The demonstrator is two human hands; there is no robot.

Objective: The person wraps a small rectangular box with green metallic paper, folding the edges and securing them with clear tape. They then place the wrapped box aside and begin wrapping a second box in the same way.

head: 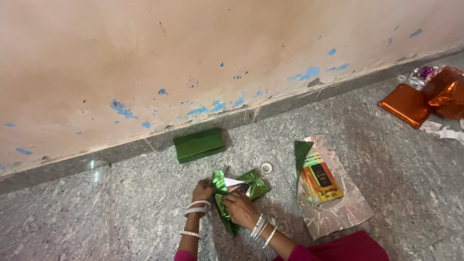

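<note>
- Person seated on grey speckled stone floor [121, 217], close to the pinkish plaster wall w/ blue paint flecks [145, 58].
- Both hands on a small box half-wrapped in shiny green foil paper [239, 188], lying on floor just in front of them, approx centre-bottom of view.
- Left hand [203, 192]: fingers curled shut, pinching the foil's left edge.
- Right hand [239, 209]: fingers bent, pressing/gripping a foil fold on top of the box; white underside of paper shows betw. the hands.
- Silver bangles on both wrists, magenta sleeves.
- Clear tape roll [267, 167] on floor just beyond the box.
- Finished green foil-wrapped rectangular parcel [199, 144] near wall base, apart from hands.
- Right of box: flat silver foil sheet [338, 212] w/ an orange-yellow printed carton [320, 180] on it, green foil strip [302, 152] at its edge.
- Far right: orange foil-wrapped parcel [407, 105] plus crumpled foil scraps [447, 92].
</note>
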